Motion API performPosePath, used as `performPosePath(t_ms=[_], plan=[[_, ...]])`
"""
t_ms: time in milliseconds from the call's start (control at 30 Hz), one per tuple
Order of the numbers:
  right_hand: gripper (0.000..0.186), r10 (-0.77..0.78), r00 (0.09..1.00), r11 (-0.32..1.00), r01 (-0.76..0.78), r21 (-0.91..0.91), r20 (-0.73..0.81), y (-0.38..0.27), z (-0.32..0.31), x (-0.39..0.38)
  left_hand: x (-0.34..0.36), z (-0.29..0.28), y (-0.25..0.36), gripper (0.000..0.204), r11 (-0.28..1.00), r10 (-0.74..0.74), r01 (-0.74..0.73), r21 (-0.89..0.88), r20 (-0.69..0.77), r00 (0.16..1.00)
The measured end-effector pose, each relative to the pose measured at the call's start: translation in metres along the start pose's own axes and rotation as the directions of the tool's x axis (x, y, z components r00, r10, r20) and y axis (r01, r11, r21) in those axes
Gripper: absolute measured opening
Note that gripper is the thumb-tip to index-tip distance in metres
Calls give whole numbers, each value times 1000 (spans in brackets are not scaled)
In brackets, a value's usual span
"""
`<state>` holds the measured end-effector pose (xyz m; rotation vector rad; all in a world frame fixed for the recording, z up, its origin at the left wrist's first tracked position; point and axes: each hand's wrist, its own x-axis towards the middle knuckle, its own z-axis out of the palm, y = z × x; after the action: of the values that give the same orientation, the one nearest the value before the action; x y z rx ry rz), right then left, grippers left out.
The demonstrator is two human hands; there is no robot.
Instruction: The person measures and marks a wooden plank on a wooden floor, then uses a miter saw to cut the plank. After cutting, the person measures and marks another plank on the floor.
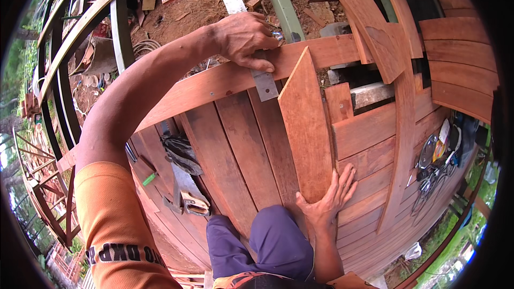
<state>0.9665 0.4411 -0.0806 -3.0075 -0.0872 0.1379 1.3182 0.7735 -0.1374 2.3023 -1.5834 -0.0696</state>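
At upper centre, the left hand (246, 40) curls its fingers around a teal-handled steel square (266, 86), apparently pinning it across a long reddish-brown wooden plank (201, 94); lower right of centre, the right hand's (327, 199) spread fingers seemingly steady a pointed orange-brown wooden board (306, 123).

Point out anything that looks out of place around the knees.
The handsaw looks somewhat out of place: it lies loose on the floorboards, left of the knees, with its teeth showing.

Right grip (327, 195) splayed, left grip (245, 38) curled
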Motion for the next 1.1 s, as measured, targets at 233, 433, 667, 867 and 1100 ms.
performPosePath(t_ms=[233, 433, 667, 867, 1100], plan=[[103, 1, 1000, 1000, -1, -11, -4, -2, 0, 1, -3, -1, 1, 63, 1000, -9, 9, -13, -3, 1000], [101, 15, 1000, 1000, -15, 1, 25, -6, -3, -1, -8, -6, 3, 61, 1000, 2, -3, -28, -16, 1000], [107, 44, 999, 996, -45, 77, 14, 5, -4, -3, 2, -6, -1, 64, 1000, 19, -18, -16, 48, 999], [109, 28, 999, 982, -31, 184, 17, 12, -9, 5, -7, -6, -1, 57, 1000, -16, 16, -20, 4, 1000], [103, 45, 999, 992, -47, 114, 13, 1, -7, 0, 3, -6, -1, 58, 998, 64, -65, -20, -48, 997]])
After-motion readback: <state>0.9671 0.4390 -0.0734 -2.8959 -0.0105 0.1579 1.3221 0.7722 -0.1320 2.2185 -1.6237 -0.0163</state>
